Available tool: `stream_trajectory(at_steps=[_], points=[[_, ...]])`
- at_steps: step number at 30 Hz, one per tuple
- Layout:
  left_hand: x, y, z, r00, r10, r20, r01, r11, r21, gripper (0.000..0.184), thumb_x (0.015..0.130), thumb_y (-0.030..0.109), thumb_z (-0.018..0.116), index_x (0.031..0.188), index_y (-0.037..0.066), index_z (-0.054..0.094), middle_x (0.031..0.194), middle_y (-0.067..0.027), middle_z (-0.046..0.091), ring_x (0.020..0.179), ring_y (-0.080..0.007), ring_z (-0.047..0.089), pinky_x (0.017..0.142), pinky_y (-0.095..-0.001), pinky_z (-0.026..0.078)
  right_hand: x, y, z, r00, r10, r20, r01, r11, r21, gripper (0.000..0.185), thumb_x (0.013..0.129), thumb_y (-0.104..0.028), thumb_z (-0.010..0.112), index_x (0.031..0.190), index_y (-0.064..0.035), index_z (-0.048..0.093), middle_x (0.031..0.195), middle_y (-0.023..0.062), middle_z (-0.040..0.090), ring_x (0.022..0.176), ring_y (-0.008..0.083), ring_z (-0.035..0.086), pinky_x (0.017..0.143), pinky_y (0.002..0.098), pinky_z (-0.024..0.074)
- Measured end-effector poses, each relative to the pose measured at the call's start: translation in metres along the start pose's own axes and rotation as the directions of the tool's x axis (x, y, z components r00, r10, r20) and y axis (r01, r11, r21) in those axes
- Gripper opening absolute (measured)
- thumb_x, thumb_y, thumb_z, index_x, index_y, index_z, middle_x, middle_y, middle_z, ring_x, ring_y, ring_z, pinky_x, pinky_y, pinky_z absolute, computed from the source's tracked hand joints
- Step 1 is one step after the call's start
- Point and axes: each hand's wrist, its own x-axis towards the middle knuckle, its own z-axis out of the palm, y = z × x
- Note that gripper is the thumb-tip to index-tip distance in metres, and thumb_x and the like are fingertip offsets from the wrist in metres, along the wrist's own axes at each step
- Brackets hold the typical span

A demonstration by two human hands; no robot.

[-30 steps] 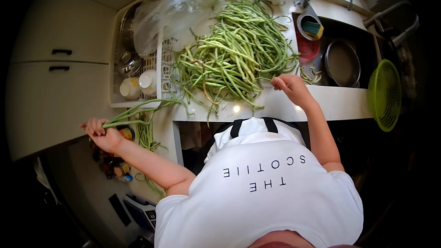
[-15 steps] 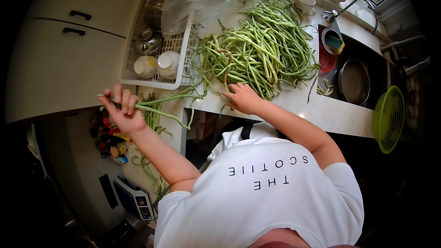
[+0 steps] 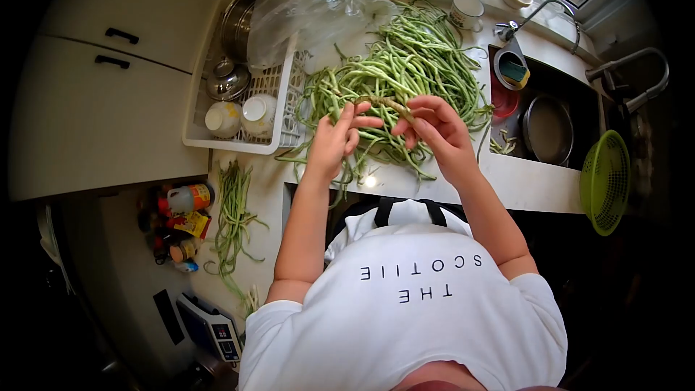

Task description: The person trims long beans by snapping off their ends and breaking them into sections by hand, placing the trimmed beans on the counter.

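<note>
A large heap of long green beans (image 3: 413, 51) covers the counter in front of me. Over its near edge my left hand (image 3: 333, 145) is closed, thumb and fingers pinching one end of a brownish long bean (image 3: 389, 102). My right hand (image 3: 443, 137) pinches the other end, so the bean spans the gap between both hands. Green bean ends hang below my left hand; whether it also grips those is unclear. A smaller bundle of long beans (image 3: 233, 206) lies on the counter to the left.
A white dish rack (image 3: 279, 137) with bowls and a steel pot stands at the back left, a plastic bag (image 3: 318, 18) beside it. On the right are a sink (image 3: 525, 105) with a pan and a green colander (image 3: 604, 185). Bottles and a scale (image 3: 210, 326) sit left.
My left hand has come right from the side with the beans, to the heap. My right hand has risen from the heap's near edge, and the brownish bean is now held between both hands.
</note>
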Motion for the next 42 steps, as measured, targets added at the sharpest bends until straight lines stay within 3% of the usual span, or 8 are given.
stream_trajectory(at_steps=[5,9,16,20,25,28,32,42], points=[[0.031,0.025,0.035,0.992,0.04,0.117,0.008,0.925,-0.379,0.044,0.105,0.034,0.046,0.126,-0.002,0.057,0.111,-0.0117,0.068,0.051,0.0002,0.032,0.042,-0.0155,0.025,-0.045,-0.025,-0.018,1.0,0.018,-0.01,-0.018,0.998,-0.057,0.027,0.099,-0.005,0.051,0.127,-0.0031,0.049,0.094,0.0094,0.066,0.081,0.01,0.058,0.069,0.0233,0.0443],[0.045,0.042,0.054,0.994,0.035,0.099,0.019,0.866,-0.5,0.043,0.103,0.03,0.052,0.132,-0.001,0.054,0.103,-0.0075,0.068,0.051,-0.0006,0.033,0.043,-0.0157,0.024,-0.082,-0.037,-0.047,0.997,0.048,-0.064,-0.052,0.996,-0.072,0.035,0.096,-0.004,0.053,0.131,-0.0027,0.049,0.09,0.0067,0.066,0.081,0.0095,0.059,0.066,0.0218,0.0423],[0.034,0.042,0.084,0.965,0.081,0.248,-0.026,0.976,-0.216,0.036,0.104,0.027,0.05,0.128,0.001,0.056,0.106,-0.0107,0.069,0.051,-0.0014,0.037,0.045,-0.0168,0.027,-0.111,-0.029,-0.095,0.996,0.03,-0.086,-0.042,0.99,-0.138,0.031,0.097,-0.008,0.054,0.126,0.0005,0.058,0.097,0.0074,0.067,0.088,0.0115,0.063,0.067,0.0233,0.0448],[0.038,0.024,0.08,0.946,0.149,0.289,-0.158,0.987,0.007,0.03,0.103,0.026,0.05,0.108,0.0,0.065,0.09,-0.0083,0.071,0.046,-0.0022,0.035,0.043,-0.0187,0.027,-0.106,-0.023,-0.093,0.976,-0.096,-0.197,0.064,0.985,-0.162,0.029,0.099,-0.006,0.052,0.126,0.0029,0.058,0.111,0.0096,0.065,0.093,0.0163,0.067,0.073,0.0269,0.0486],[0.029,0.024,0.084,0.922,-0.047,0.385,-0.1,0.931,0.352,0.043,0.103,0.039,0.048,0.11,0.001,0.067,0.095,-0.0092,0.073,0.049,-0.0023,0.043,0.045,-0.0182,0.033,-0.088,-0.034,-0.076,0.971,-0.157,-0.18,0.097,0.947,-0.306,0.029,0.095,0.001,0.056,0.122,-0.0011,0.062,0.096,0.007,0.07,0.092,0.0156,0.065,0.076,0.0281,0.0482],[0.025,0.021,0.09,0.954,-0.066,0.292,-0.007,0.97,0.241,0.045,0.103,0.04,0.047,0.118,0.001,0.065,0.096,-0.0088,0.073,0.051,-0.0023,0.044,0.046,-0.0178,0.034,-0.077,-0.046,-0.063,0.966,-0.251,0.068,0.234,0.724,-0.649,0.034,0.089,0.006,0.059,0.121,-0.0059,0.064,0.091,0.0045,0.07,0.081,0.0177,0.063,0.073,0.0306,0.0465],[0.024,0.028,0.083,0.97,0.116,0.216,-0.121,0.993,0.012,0.04,0.105,0.03,0.046,0.126,-0.001,0.06,0.099,-0.009,0.072,0.053,-0.0009,0.042,0.046,-0.0157,0.032,-0.068,-0.038,-0.05,0.928,-0.232,0.292,0.372,0.601,-0.707,0.032,0.085,0.005,0.062,0.113,-0.0106,0.066,0.091,0.0001,0.07,0.074,0.0211,0.06,0.071,0.0339,0.0428],[0.022,0.037,0.063,0.962,0.27,0.025,-0.262,0.949,-0.175,0.034,0.103,0.024,0.052,0.123,-0.002,0.06,0.099,-0.0131,0.071,0.052,-0.0022,0.039,0.046,-0.0171,0.029,-0.073,-0.026,-0.062,0.992,-0.08,0.102,0.13,0.593,-0.794,0.024,0.086,-0.005,0.068,0.109,-0.0105,0.065,0.083,0.0039,0.069,0.077,0.0268,0.061,0.076,0.0383,0.0464]])
